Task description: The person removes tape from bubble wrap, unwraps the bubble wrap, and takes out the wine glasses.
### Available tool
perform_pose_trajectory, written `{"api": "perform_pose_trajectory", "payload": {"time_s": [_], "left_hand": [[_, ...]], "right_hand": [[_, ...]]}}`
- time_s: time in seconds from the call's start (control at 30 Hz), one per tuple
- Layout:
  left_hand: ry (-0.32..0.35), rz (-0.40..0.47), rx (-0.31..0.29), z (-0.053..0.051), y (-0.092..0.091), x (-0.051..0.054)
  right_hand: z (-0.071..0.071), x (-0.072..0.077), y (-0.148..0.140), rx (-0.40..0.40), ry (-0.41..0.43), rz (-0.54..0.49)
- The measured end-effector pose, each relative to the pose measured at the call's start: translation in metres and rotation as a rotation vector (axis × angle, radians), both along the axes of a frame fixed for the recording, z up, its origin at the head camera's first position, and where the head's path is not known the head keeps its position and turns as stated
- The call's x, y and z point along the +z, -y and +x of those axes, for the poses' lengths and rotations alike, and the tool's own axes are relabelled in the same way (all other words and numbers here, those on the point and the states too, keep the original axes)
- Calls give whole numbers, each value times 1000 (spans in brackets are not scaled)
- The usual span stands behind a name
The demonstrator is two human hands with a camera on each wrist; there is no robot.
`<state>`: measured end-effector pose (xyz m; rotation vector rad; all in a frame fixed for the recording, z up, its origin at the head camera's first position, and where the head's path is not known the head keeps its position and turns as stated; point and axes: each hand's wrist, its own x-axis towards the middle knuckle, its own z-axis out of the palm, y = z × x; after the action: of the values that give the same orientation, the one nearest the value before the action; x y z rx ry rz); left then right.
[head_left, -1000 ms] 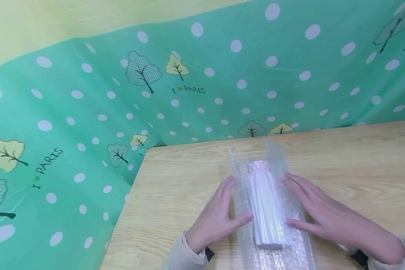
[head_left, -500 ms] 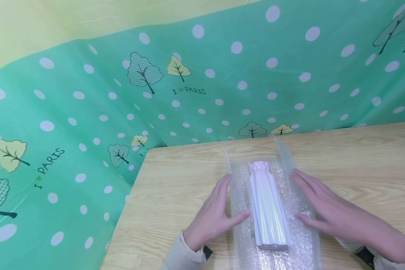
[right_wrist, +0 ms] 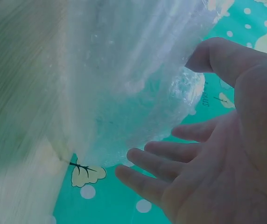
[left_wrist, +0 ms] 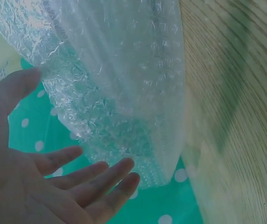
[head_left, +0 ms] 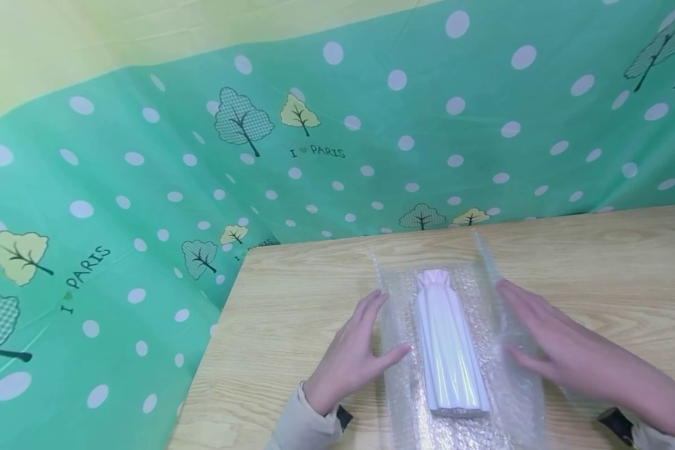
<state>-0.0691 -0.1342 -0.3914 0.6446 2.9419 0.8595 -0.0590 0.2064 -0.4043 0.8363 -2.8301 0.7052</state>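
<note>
1) layout first: the vase [head_left: 450, 350] lies on its side on the wrap [head_left: 520, 387], neck toward the far edge of the desk [head_left: 292, 325], wide base toward the person; the wrap rises a bit on both sides, nothing folded over the top;
2) both hands are wide and grip nothing; left hand [head_left: 350, 357] has its thumb well apart from the fingers at the wrap's left side, right hand [head_left: 559, 344] about the same on the other; can't tell how firmly, if at all, the fingertips press the plastic;
3) biggest worry imo is the vase rolling; it looks smooth and nobody's touching it, so a harder tug on one side of the wrap could tip it over;
4) the wrap looks springy, so if a side isn't pinned it could flop down or spring back out;
5) desk looks pretty smooth too, so a forward shove could slide the whole lot toward the cloth [head_left: 163, 156] at the back, neck first;
6) guessing ceramic or similar, can't be sure; if so, the thin neck is where I'd expect a chip should it knock the bare wood
</note>
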Motion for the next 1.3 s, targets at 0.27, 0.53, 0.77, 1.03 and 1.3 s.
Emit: {"api": "perform_pose_trajectory", "payload": {"time_s": [0.27,0.53,0.77,1.03,1.3], "left_hand": [[26,23,9,-2,3,1],[83,72,17,-4,7,3],[106,102,40,-6,8,2],[117,89,56,-9,9,2],[126,83,61,-10,14,1]], "right_hand": [[-4,-2,-5,-13,-43,32],[-11,0,-10,-26,-80,62],[-13,-3,-15,-3,-89,76],[-14,-4,-22,-15,-17,105],[-13,-6,-30,-40,120,81]]}}
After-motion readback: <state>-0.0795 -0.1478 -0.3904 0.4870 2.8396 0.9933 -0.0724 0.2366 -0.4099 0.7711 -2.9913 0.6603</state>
